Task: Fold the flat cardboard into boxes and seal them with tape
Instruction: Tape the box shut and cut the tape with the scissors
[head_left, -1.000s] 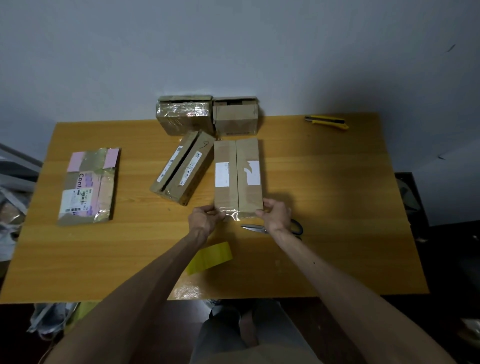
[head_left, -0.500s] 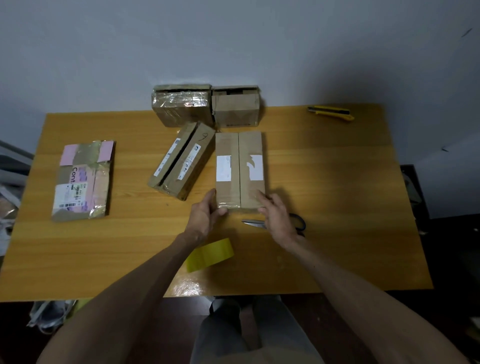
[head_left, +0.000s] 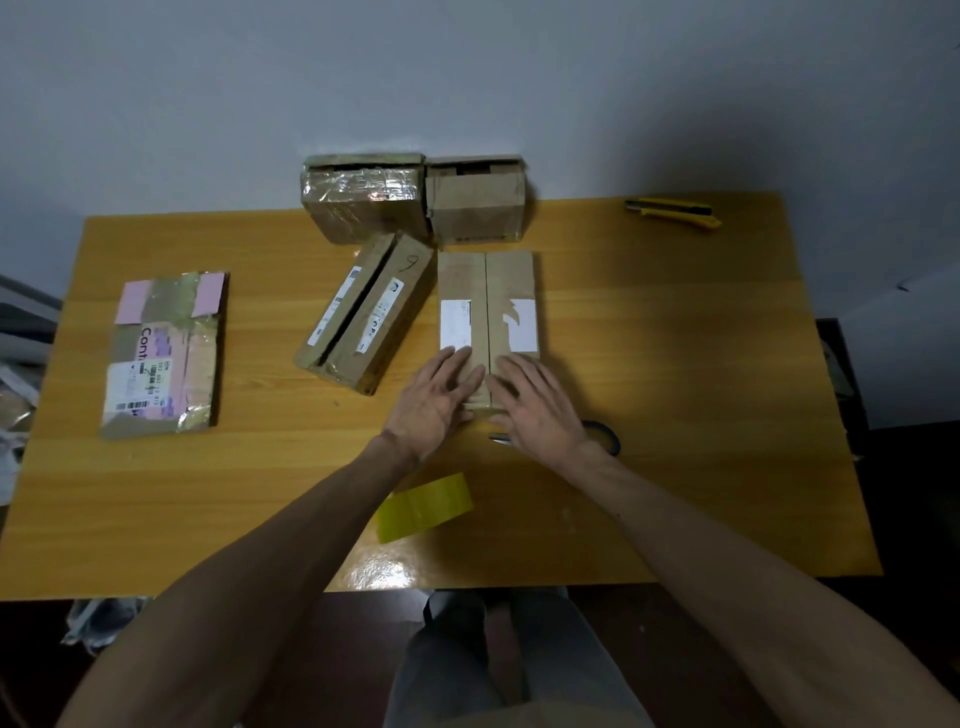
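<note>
Both hands, left hand and right hand, pressing flat with straight fingers on the box near end, having slid up from its edge onto the top.

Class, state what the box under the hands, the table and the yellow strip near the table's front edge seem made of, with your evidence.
Box: matte brown cardboard, with a centre seam and white paper labels. Table: wood or wood-look laminate, glossy, showing grain lines and a glare patch. Yellow strip: probably plastic tape, thin, flat, seemingly translucent.
</note>
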